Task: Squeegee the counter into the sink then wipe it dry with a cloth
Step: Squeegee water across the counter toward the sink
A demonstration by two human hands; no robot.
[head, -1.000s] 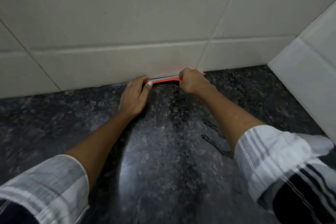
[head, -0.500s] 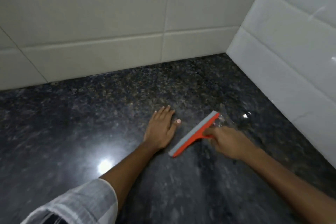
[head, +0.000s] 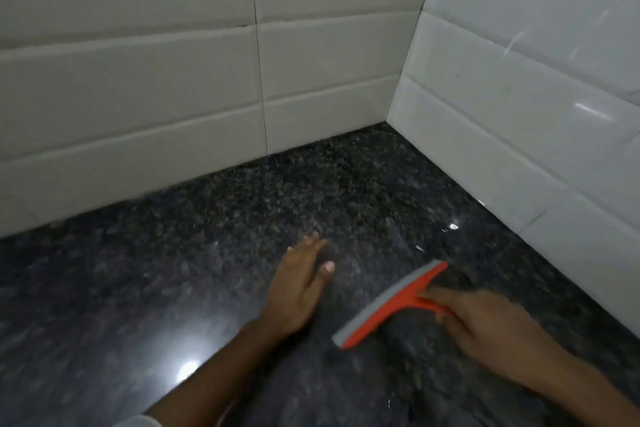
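Note:
An orange squeegee (head: 388, 305) with a grey rubber blade lies slanted on the dark speckled granite counter (head: 214, 253), its blade running from lower left to upper right. My right hand (head: 485, 326) is closed around its orange handle, to the right of the blade. My left hand (head: 298, 284) rests flat on the counter just left of the blade, fingers together and pointing away from me, holding nothing. No sink and no cloth are in view.
White tiled walls (head: 173, 80) close the counter at the back and on the right (head: 536, 97), meeting in a corner. A bright light reflection (head: 187, 371) shines on the wet-looking counter near my left forearm. A few water glints (head: 452, 226) sit by the right wall.
The squeegee has come away from the back wall, toward me and to the right. My left hand let go of the blade and now lies flat on the counter.

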